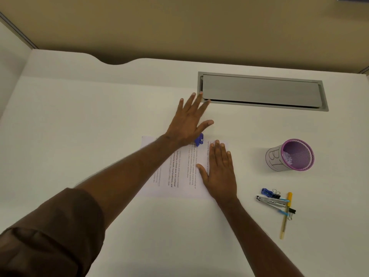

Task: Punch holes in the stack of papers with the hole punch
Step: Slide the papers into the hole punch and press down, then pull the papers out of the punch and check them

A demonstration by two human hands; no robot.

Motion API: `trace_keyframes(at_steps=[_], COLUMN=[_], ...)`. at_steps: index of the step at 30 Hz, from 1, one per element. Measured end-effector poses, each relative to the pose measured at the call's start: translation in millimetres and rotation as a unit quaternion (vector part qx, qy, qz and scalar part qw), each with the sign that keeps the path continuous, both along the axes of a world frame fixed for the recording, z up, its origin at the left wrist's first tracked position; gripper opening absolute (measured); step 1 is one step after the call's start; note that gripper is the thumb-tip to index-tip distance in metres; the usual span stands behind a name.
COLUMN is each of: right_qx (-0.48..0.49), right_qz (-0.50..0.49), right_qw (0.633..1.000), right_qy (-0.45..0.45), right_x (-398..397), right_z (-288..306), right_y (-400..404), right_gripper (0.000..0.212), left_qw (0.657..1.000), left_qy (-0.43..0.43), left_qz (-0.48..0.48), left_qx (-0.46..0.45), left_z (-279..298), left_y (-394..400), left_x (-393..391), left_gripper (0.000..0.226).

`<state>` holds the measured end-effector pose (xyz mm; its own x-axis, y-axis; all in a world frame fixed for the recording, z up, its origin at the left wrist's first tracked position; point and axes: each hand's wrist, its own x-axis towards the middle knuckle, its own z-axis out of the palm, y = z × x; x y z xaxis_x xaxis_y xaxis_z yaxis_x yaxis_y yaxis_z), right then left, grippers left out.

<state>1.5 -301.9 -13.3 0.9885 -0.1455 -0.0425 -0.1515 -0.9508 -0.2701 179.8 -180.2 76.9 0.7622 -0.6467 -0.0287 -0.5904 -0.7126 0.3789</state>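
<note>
While the stack of papers [175,168] lay flat in the middle of the white surface [99,116], the pressing step looked to be the one in hand. In the head view, the only one given, the small blue hole punch [199,140] was seated on the far edge of the stack, and the left hand [189,124] was spread over it, fingers fanned apart and nothing gripped, the heel of the palm apparently over the punch body. Whether real weight was being put on it couldn't be told, tbh. The right hand [219,172] was laid flat on the right part of the sheets, fingers together, so the pile was pinned. Off to the right, well apart, a purple mesh cup [291,156] and a little heap of a stapler, clips and pen [277,204] were left untouched. Next, a firm straight-down push would probably be needed, with the stack kept pinned so the sheets aren't skewed.
</note>
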Motion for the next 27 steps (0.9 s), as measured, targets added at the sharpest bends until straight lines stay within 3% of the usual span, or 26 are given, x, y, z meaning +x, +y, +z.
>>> trace_keyframes(at_steps=[4,8,11,15,19,24,27], right_qx=[0.003,-0.004,-0.014,0.005,0.107,0.199,0.193], right_qz=[0.001,0.003,0.008,-0.002,-0.017,-0.170,-0.177], right_qw=[1.000,1.000,1.000,1.000,0.992,0.955,0.959], right_qy=[0.006,-0.001,-0.008,-0.012,-0.062,-0.140,-0.105], right_x=[1.0,1.2,1.8,1.4,-1.1,0.4,24.6], right_z=[0.9,4.2,7.7,13.2,21.3,39.7,52.2], right_y=[0.0,-0.7,-0.9,-0.4,-3.9,-20.1,-36.5], right_gripper=[0.082,0.080,0.078,0.077,0.068,0.050,0.041], left_qw=[0.975,0.972,0.979,0.988,0.990,0.989,0.988], left_qy=[0.089,0.076,0.081,0.064,0.023,-0.002,-0.011], left_qz=[0.145,0.198,0.183,0.133,0.094,0.063,0.049], left_qx=[-0.141,-0.104,-0.038,0.052,0.105,0.136,0.145], left_z=[21.2,20.3,7.9,-8.3,-11.1,-6.6,-3.2], left_y=[52.8,109.2,131.7,139.7,136.9,132.4,132.4], left_x=[-27.3,-66.5,-97.5,-124.6,-130.6,-135.9,-142.7], left_gripper=[0.054,0.035,0.026,0.030,0.036,0.033,0.032])
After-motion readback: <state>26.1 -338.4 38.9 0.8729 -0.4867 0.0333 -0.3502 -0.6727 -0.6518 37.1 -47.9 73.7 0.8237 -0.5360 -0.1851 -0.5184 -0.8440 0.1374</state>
